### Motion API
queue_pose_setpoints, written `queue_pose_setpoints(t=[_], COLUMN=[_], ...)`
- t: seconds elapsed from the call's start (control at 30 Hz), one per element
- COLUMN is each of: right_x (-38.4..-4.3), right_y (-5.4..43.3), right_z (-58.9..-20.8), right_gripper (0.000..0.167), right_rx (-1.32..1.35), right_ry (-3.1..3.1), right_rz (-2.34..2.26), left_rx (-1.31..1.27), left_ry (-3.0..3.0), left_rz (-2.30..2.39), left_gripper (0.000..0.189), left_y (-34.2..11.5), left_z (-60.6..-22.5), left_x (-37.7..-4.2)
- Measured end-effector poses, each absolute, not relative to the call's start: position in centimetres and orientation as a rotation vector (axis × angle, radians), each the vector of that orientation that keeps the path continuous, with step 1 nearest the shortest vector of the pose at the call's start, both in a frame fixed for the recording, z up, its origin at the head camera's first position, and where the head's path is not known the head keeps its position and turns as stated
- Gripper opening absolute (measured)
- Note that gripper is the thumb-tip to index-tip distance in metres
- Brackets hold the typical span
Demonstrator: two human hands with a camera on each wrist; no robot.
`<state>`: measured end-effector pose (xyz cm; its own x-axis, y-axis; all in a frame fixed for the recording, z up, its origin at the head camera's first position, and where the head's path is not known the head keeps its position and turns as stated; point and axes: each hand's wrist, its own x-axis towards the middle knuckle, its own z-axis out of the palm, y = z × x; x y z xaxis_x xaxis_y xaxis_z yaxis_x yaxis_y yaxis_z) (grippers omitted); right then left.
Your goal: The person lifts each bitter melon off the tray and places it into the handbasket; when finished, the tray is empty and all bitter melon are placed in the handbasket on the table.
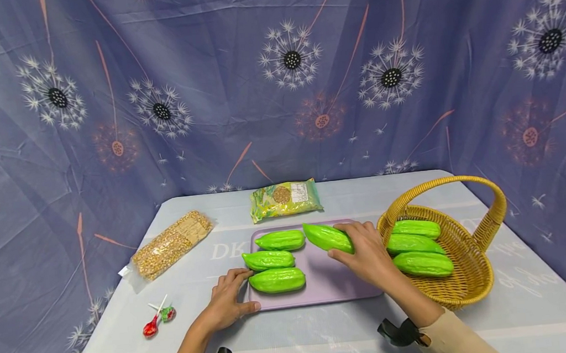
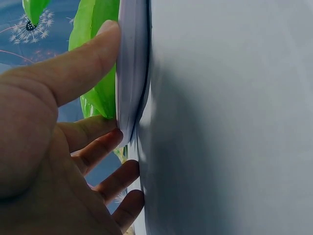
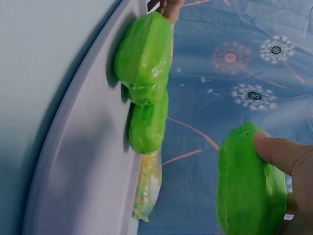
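My right hand (image 1: 367,251) holds a bright green ridged gourd (image 1: 326,237) above the pale purple tray (image 1: 341,288). In the right wrist view, the thumb lies along the top end of that gourd (image 3: 247,188). Three more gourds lie on the tray's left half: a back one (image 1: 280,240), a middle one (image 1: 268,260) and a front one (image 1: 277,281). At the tray's left edge rests my left hand (image 1: 229,300), its fingers extended. The left wrist view shows its thumb and fingertips against the tray's rim (image 2: 131,73).
Right of the tray stands a yellow wicker basket (image 1: 475,275) with a tall handle, holding three green gourds (image 1: 422,264). A green-yellow packet (image 1: 285,200) lies behind the tray. To the left are a clear bag of corn kernels (image 1: 171,246) and two lollipops (image 1: 151,326).
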<state>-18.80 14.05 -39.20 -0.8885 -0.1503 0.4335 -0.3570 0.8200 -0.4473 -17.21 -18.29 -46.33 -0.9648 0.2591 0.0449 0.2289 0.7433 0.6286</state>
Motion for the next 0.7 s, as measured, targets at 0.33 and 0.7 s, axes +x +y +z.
queue_pose_setpoints(t=[0.33,0.7], right_x=[-16.8,-15.0], right_y=[15.9,18.8], right_z=[-38.4,-37.8], right_gripper=[0.058,0.055], right_rx=[0.454,0.471], right_ry=[-2.546,-2.546], right_rz=[0.757,0.72], left_rx=[0.399,0.388], left_ry=[2.889,2.876], left_rz=[1.033,1.035], left_gripper=[0.068,0.069], left_y=[-18.2,-18.2], left_z=[-46.2,-46.2], left_x=[-17.2,-17.2])
